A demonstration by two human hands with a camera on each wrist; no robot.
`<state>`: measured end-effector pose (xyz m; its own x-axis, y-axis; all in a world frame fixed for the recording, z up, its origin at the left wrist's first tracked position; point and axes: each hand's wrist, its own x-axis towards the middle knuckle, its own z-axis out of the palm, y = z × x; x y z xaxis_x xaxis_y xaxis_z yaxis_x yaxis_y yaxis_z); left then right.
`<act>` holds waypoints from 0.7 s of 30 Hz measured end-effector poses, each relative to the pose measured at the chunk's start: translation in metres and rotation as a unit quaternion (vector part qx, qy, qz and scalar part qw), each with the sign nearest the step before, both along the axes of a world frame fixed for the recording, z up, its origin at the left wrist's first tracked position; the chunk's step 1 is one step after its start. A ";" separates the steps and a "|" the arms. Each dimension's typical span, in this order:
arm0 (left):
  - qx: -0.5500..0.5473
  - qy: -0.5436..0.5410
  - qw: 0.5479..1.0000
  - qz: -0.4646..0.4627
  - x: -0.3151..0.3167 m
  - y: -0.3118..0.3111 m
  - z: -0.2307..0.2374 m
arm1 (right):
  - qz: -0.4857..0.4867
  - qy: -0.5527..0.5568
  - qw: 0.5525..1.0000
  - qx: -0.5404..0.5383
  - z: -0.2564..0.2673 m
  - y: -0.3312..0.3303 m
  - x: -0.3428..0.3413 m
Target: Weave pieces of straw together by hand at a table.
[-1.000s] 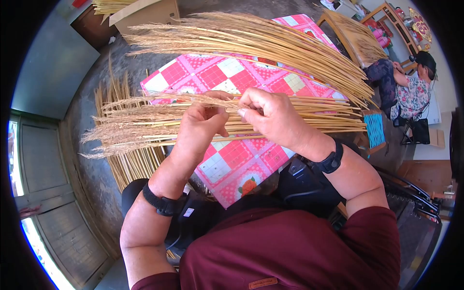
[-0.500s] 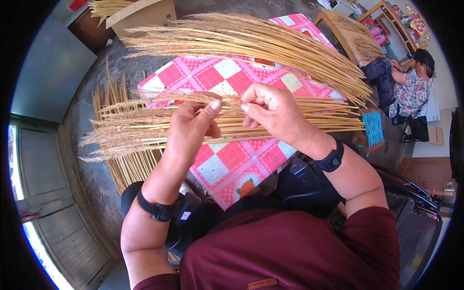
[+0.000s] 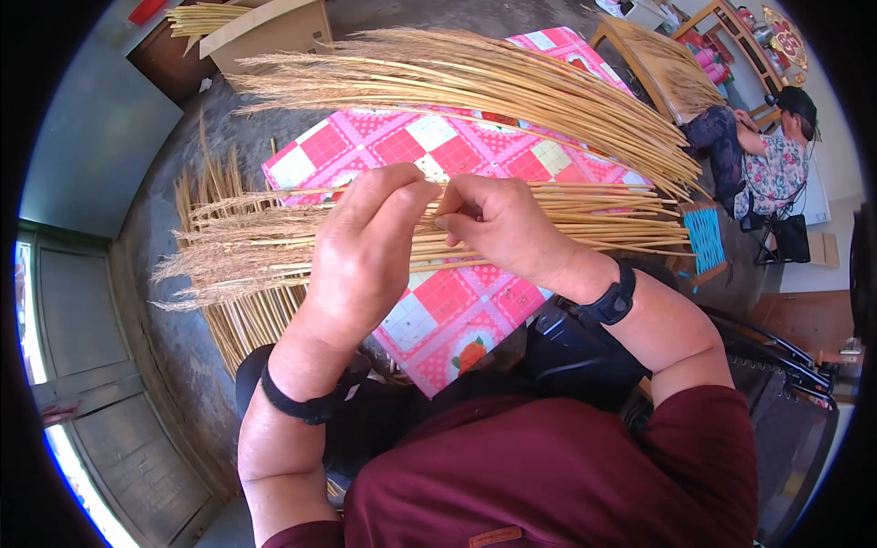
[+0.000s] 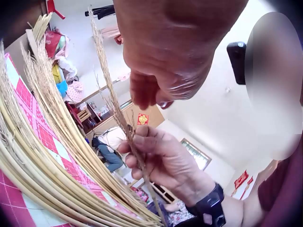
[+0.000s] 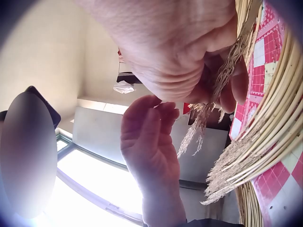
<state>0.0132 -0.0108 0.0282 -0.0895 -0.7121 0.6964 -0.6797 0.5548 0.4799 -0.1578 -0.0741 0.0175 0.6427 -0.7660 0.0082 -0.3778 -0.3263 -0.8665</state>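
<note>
1. pinching a plumed stalk (image 4: 116, 111), and there's the right hand (image 3: 498, 224) at one o'clock in the head view, thumb against fingers, grip pressed firmly together by the look of it!
2. over at ten o'clock, the left hand (image 3: 365, 242): fingers bent in, tips bunched close, seen best from the right wrist. is a wisp caught between them? cannot tell.
3. the stalk itself, where is it? between the two hands, slanting from eleven o'clock down to six in the left wrist view; from the head it's mostly hidden behind fingers.
4. below them, the near bundle (image 3: 594, 219), plumes at nine o'clock, bare ends towards three, laid across the checked cloth (image 3: 429, 132). further out, the far bundle (image 3: 512, 91) sweeps from ten-thirty through twelve to two.
5. now the danger, as i judge it: thin, dry plume fibres could snap or shed if the left fingers tug hard against that right-hand pinch.
6. too loose a pinch, and the stalk could slip or twist and drop among its lookalikes.
7. and watch those bare ends near the blue woven stool (image 3: 703, 242) at three o'clock: a dragging forearm could skew the lot!
</note>
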 end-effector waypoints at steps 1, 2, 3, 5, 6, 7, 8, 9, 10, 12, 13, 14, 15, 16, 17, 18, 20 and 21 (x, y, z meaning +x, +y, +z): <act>0.029 -0.005 1.000 0.009 0.000 -0.001 -0.007 | -0.001 0.003 1.000 -0.010 0.001 0.001 0.001; 0.058 -0.010 0.998 0.018 0.000 -0.001 -0.011 | -0.003 0.005 1.000 -0.008 0.002 0.002 0.001; 0.087 -0.015 0.996 0.028 0.000 -0.001 -0.015 | -0.005 0.007 1.000 -0.005 0.004 0.003 0.002; 0.154 0.037 0.987 0.030 -0.002 0.000 -0.020 | -0.002 0.012 0.999 -0.031 0.007 0.004 0.002; 0.175 0.055 0.983 0.022 -0.001 -0.001 -0.021 | 0.002 0.015 0.998 -0.059 0.007 0.004 0.002; 0.196 0.073 0.978 0.014 -0.001 -0.001 -0.022 | 0.006 0.018 0.996 -0.087 0.007 0.003 0.001; 0.196 0.074 0.978 0.011 -0.002 -0.001 -0.023 | 0.011 0.023 0.995 -0.099 0.007 0.003 0.000; 0.196 0.076 0.978 0.008 -0.003 0.000 -0.024 | 0.015 0.029 0.993 -0.112 0.007 0.003 -0.001; 0.195 0.078 0.978 0.006 -0.004 0.000 -0.024 | 0.019 0.034 0.992 -0.124 0.006 0.003 -0.001; 0.219 0.078 0.972 0.004 -0.005 0.001 -0.023 | 0.024 0.027 0.987 -0.157 0.003 0.004 -0.002; 0.231 0.078 0.970 0.003 -0.006 0.001 -0.023 | 0.026 0.023 0.984 -0.174 0.002 0.004 -0.002; 0.236 0.077 0.969 0.007 -0.007 0.000 -0.023 | 0.029 0.023 0.982 -0.185 0.001 0.003 -0.003; 0.241 0.076 0.968 0.010 -0.008 0.000 -0.023 | 0.032 0.023 0.980 -0.196 0.000 0.003 -0.003; 0.245 0.075 0.966 0.013 -0.008 -0.001 -0.023 | 0.035 0.023 0.978 -0.206 0.000 0.003 -0.004; 0.253 0.102 0.962 0.014 -0.009 -0.001 -0.026 | 0.038 0.030 0.977 -0.208 0.000 0.003 -0.005; 0.261 0.129 0.956 0.015 -0.009 -0.001 -0.030 | 0.042 0.036 0.976 -0.211 0.002 0.003 -0.006; 0.282 0.179 0.942 0.014 -0.009 -0.002 -0.032 | 0.047 0.048 0.973 -0.221 0.003 0.003 -0.007; 0.295 0.201 0.934 0.013 -0.008 -0.002 -0.031 | 0.049 0.053 0.971 -0.229 0.002 0.003 -0.008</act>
